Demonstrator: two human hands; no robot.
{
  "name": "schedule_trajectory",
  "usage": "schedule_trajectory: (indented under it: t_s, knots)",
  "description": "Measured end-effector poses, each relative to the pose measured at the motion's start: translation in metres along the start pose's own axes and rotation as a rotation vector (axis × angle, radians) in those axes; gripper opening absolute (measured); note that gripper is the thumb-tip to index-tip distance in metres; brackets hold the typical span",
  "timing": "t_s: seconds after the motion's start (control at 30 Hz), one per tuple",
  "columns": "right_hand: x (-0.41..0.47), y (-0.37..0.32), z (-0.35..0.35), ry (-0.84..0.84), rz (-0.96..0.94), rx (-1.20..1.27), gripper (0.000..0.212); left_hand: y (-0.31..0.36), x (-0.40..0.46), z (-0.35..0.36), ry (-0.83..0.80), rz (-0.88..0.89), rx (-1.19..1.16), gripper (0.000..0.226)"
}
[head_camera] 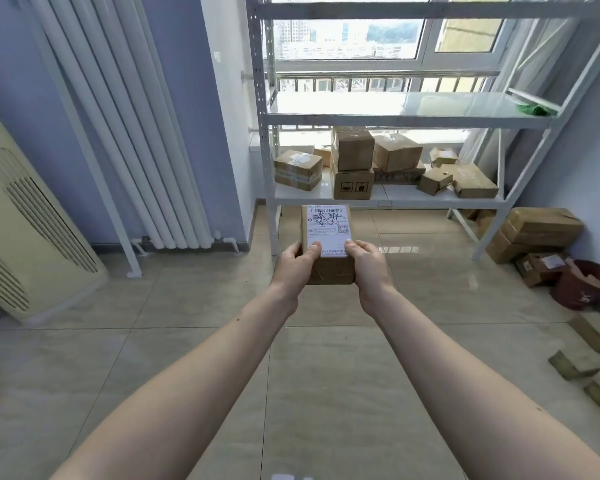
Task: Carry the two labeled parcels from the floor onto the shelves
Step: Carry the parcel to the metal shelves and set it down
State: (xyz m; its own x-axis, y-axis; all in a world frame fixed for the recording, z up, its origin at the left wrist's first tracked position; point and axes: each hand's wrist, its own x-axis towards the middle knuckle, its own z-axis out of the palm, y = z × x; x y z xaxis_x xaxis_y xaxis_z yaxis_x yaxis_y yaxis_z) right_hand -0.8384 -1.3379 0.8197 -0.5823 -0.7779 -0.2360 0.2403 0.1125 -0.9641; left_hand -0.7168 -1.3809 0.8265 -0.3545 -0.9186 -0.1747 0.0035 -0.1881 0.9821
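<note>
A small brown cardboard parcel [327, 225] with a white shipping label on top is held out in front of me, above the tiled floor. My left hand [293, 266] grips its left side, thumb on the label. My right hand [368, 266] grips its right side the same way. Straight ahead stands a white metal shelf unit [388, 119]; the parcel is just in front of its lowest shelf [430, 201]. The middle shelf is bare apart from a green item [534, 109] at its right end.
Several cardboard boxes [352, 148] crowd the lowest shelf. More boxes [541, 226] are stacked on the floor at the right, beside a dark red bucket [586, 285] and cardboard scraps [575, 365]. A white radiator [125, 126] and a cream air-conditioner unit [25, 216] stand at the left.
</note>
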Motion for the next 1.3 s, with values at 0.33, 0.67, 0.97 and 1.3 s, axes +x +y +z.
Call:
schedule_trajectory:
  t_s: [0.33, 0.67, 0.97, 1.3]
  knots:
    - [0.155, -0.029, 0.054, -0.044, 0.011, -0.013, 0.020, 0.031, 0.157, -0.001, 0.035, -0.011, 0.006, 0.035]
    - [0.301, -0.063, 0.129, -0.020, -0.013, -0.008, 0.026, 0.068, 0.325, -0.028, 0.003, 0.009, 0.042, 0.037]
    - [0.424, -0.089, 0.164, 0.017, 0.001, 0.017, 0.019, 0.095, 0.455, -0.021, -0.026, -0.022, 0.033, 0.037]
    - [0.590, -0.143, 0.186, -0.018, -0.026, -0.025, 0.005, 0.131, 0.623, 0.015, -0.005, 0.003, 0.031, 0.036]
